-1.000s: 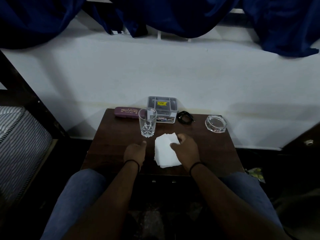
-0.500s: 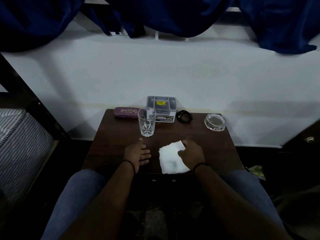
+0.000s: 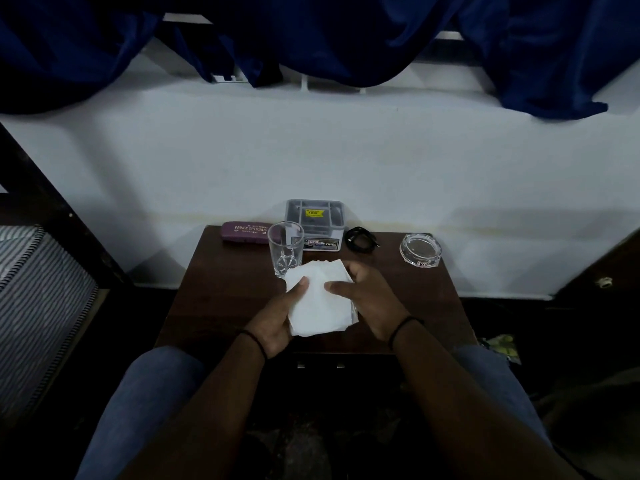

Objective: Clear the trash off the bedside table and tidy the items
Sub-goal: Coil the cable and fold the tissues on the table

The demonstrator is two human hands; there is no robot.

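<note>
On the bedside table (image 3: 221, 306) before me, a purple glasses case (image 3: 245, 232) reads "PRINCE OPTICALS"; my grey box (image 3: 314, 224) carries "OPEL" on its front label, its yellow sticker's print too blurred to read.

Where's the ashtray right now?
In the head view, the glass ashtray sits at the bedside table's back right corner, right of the black cable, apart from both hands.
</note>
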